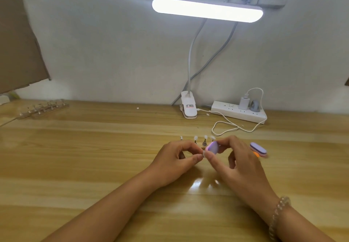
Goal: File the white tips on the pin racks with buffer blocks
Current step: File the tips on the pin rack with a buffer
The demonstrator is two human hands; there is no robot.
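Your left hand [181,156] pinches a white tip [203,154] between thumb and forefinger. Your right hand [238,158] holds a purple buffer block [213,147] against it, above the wooden surface [94,156]. Just behind the hands, more tips on pins [195,139] stand upright. A second buffer block [258,148] lies to the right. A clear pin rack [44,108] sits far left. A lit clip lamp [207,9] and a power strip [238,112] are at the back.

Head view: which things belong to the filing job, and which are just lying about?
Job: buffer block in right hand, white tip pinched by left hand, tips standing behind, spare buffer block, far pin rack.
Lying about: clip lamp, power strip, charger cable, cardboard.
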